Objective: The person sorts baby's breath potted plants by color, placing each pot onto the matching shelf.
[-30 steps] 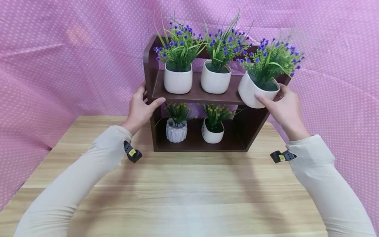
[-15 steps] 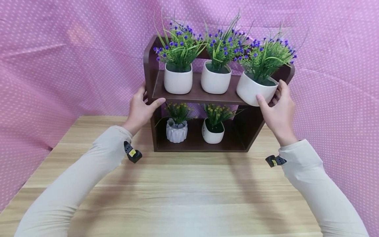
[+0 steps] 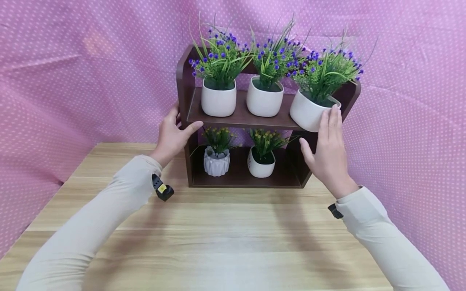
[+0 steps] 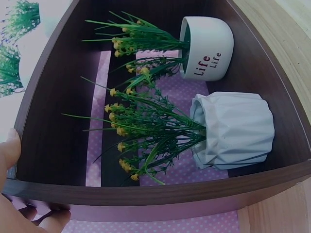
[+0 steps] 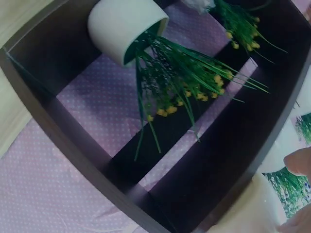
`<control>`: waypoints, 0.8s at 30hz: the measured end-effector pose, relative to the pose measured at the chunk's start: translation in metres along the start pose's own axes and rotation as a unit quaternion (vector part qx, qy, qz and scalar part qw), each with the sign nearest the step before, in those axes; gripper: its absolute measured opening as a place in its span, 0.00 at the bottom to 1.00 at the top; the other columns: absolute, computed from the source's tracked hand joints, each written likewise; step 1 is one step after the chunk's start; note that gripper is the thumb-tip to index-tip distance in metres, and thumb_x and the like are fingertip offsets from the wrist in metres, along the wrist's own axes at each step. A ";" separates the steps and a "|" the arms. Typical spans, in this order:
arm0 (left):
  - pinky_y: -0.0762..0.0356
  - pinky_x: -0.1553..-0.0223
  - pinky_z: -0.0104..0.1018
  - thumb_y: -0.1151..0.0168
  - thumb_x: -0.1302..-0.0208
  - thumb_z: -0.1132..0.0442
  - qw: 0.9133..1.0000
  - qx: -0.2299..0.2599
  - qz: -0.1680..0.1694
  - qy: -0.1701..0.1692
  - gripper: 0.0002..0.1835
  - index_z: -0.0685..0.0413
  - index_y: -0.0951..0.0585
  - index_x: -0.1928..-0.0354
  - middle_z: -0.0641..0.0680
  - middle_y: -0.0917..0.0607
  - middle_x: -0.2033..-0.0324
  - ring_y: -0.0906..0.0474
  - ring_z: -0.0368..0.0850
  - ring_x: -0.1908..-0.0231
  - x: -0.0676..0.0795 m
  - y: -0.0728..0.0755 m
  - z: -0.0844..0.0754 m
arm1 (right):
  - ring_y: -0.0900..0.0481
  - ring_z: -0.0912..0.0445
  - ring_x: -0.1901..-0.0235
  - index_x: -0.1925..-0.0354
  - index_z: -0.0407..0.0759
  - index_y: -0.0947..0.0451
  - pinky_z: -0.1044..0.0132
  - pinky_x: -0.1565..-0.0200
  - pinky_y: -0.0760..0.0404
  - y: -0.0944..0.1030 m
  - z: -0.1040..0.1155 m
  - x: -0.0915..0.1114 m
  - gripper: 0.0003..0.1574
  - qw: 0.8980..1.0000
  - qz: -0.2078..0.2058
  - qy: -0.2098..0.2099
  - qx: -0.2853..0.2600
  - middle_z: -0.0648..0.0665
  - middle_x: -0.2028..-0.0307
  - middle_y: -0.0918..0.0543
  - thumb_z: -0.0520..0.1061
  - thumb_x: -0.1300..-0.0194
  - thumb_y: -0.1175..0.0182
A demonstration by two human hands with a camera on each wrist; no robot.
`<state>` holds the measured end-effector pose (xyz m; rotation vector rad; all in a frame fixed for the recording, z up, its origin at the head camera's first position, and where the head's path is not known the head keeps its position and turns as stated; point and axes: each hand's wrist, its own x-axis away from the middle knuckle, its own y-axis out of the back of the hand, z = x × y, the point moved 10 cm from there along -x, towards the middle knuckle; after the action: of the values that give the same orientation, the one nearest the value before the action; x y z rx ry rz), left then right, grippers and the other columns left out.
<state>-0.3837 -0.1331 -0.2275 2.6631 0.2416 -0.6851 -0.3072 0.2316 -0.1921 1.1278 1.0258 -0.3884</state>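
A dark brown two-tier shelf [image 3: 251,122] stands on the table. My left hand [image 3: 172,135] grips its left side, thumb over the front edge of the upper board and fingers round the outer side panel. On the upper board, at its right end, is a white pot [image 3: 308,111] with purple flowers. My right hand [image 3: 329,149] lays its straight fingers against the front right of this pot, thumb spread away to the left. Two matching white pots, a left one [image 3: 218,101] and a middle one [image 3: 264,100], share the upper board.
The lower tier holds a ribbed white pot [image 4: 238,131] and a smooth white pot [image 4: 209,48] lettered "Life", both with yellow flowers. Behind the shelf hangs a pink dotted cloth [image 3: 91,81]. The wooden table [image 3: 218,234] extends in front.
My right hand has let go of the right pot's rim and moved lower and left, fingers now straight against its front. The pot has shifted slightly left and stands straighter. My left hand is unmoved.
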 end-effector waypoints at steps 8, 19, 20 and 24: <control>0.34 0.35 0.44 0.30 0.43 0.56 1.000 -0.003 -0.004 -0.004 0.41 0.53 0.38 0.29 0.61 0.25 0.40 0.29 0.51 0.39 0.000 0.001 0.000 | 0.59 0.36 0.28 0.31 0.22 0.51 0.46 0.28 0.54 -0.011 0.007 0.002 0.50 0.998 0.006 0.039 0.045 0.26 0.28 0.54 0.47 0.38 0.40; 0.35 0.35 0.46 0.31 0.42 0.57 1.000 0.007 0.002 -0.005 0.40 0.52 0.38 0.30 0.60 0.26 0.38 0.30 0.52 0.37 0.000 0.000 0.000 | 0.64 0.42 0.26 0.28 0.27 0.56 0.40 0.30 0.51 -0.033 -0.004 -0.008 0.49 0.995 0.072 -0.005 0.075 0.34 0.26 0.62 0.56 0.30 0.48; 0.35 0.34 0.46 0.31 0.42 0.57 1.000 0.008 0.002 -0.005 0.40 0.52 0.38 0.30 0.60 0.26 0.38 0.31 0.52 0.37 0.000 0.000 0.000 | 0.65 0.43 0.26 0.28 0.28 0.56 0.40 0.30 0.51 -0.034 -0.005 -0.009 0.49 0.994 0.078 -0.010 0.076 0.34 0.25 0.62 0.57 0.30 0.48; 0.34 0.35 0.45 0.31 0.42 0.56 1.000 0.006 0.003 -0.005 0.39 0.52 0.37 0.30 0.60 0.26 0.38 0.31 0.51 0.37 0.000 -0.001 -0.001 | 0.68 0.44 0.26 0.27 0.29 0.58 0.41 0.29 0.53 -0.042 -0.010 -0.013 0.50 0.992 0.100 -0.027 0.071 0.36 0.25 0.65 0.59 0.29 0.51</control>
<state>-0.3834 -0.1319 -0.2274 2.6707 0.2261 -0.7008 -0.3481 0.2195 -0.2049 1.3287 0.8385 -0.3340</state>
